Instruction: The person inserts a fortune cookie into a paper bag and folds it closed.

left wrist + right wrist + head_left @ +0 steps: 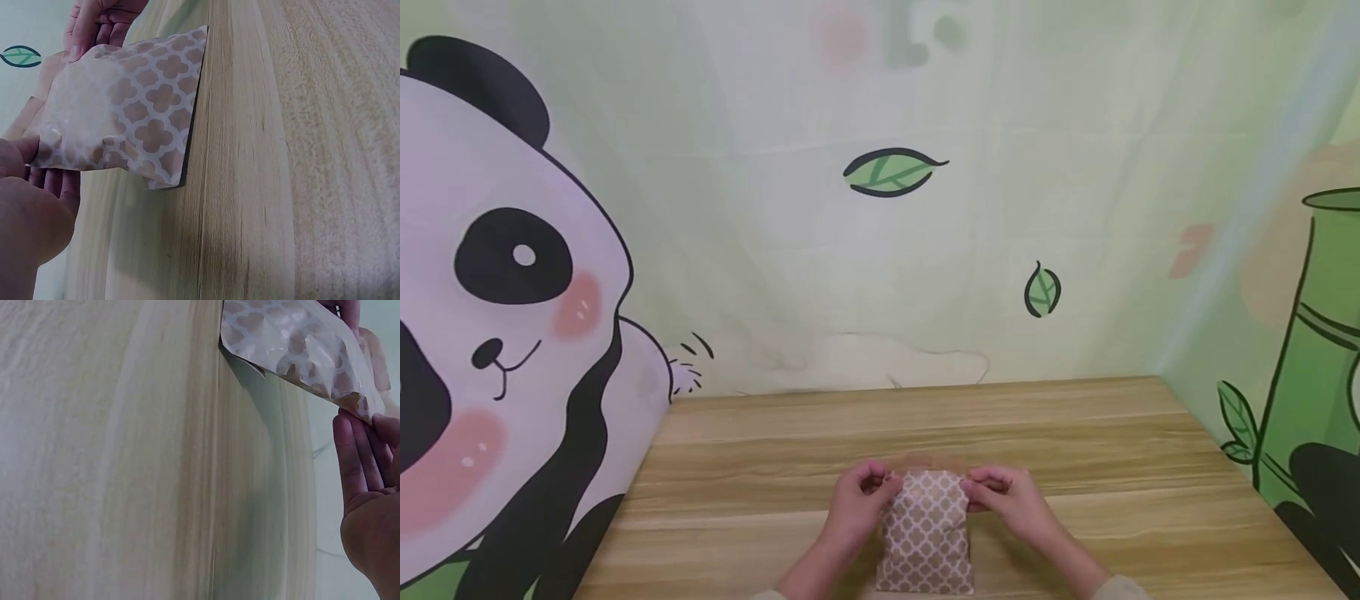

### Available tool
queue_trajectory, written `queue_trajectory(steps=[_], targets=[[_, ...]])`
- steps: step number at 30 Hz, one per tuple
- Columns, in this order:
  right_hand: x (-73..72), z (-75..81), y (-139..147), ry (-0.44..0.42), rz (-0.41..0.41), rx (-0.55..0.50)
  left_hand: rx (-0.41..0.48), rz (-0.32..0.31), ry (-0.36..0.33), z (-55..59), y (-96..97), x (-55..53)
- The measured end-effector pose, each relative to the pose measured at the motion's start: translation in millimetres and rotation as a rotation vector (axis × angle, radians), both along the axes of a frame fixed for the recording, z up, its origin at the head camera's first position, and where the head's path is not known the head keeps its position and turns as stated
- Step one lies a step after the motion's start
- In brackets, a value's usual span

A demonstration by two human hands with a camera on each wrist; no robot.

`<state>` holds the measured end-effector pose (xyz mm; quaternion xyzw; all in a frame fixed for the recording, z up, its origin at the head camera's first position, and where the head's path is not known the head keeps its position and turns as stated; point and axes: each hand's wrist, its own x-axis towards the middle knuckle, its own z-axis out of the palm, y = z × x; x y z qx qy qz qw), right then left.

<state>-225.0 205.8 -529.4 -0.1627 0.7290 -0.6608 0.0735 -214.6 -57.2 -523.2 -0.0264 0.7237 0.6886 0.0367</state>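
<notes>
Panda backdrop (760, 250), wooden table (737, 454), fingers (351, 456) pinching patterned bag (927, 533)

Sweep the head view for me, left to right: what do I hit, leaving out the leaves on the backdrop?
Panda drawing → left hand → patterned bag → right hand → green bamboo drawing.

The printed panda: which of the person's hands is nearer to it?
Left. The left hand pinches the patterned packet at the upper corner on the panda's side; the right hand pinches the opposite upper corner, farther from the panda.
</notes>
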Motion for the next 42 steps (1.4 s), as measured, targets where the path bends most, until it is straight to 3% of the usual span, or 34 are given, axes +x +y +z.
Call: queue_trajectory(steps=[6, 13, 17, 24, 31, 37, 42], targets=[[-3.6, -0.1, 1, -0.036, -0.015, 0.036, 0.019, -0.02, 0.012, -2.4, -2.5, 0.2], [-4.1, 1.9, 4, -0.007, 0.016, 0.061, 0.076, -0.122, 0.006, -4.5, -13.3, -1.5], [-3.2, 2.2, 6, 0.016, 0.044, 0.052, 0.028, -0.16, 0.032, -4.8, -19.3, -2.9], [-3.5, -0.6, 6, 0.017, 0.068, 0.049, -0.02, -0.152, 0.074, -11.5, -23.7, -5.2], [-6.3, 1.8, 6, -0.001, 0.024, 0.102, 0.031, -0.15, 0.093, -12.3, -20.8, -4.0], [-9.3, 1.9, 8, 0.001, 0.034, 0.102, 0.062, -0.148, 0.092, -10.4, -17.9, -1.2], [-7.6, 0.7, 8, 0.019, 0.024, 0.13, 0.077, -0.181, 0.072, -13.5, -20.1, -3.2]])
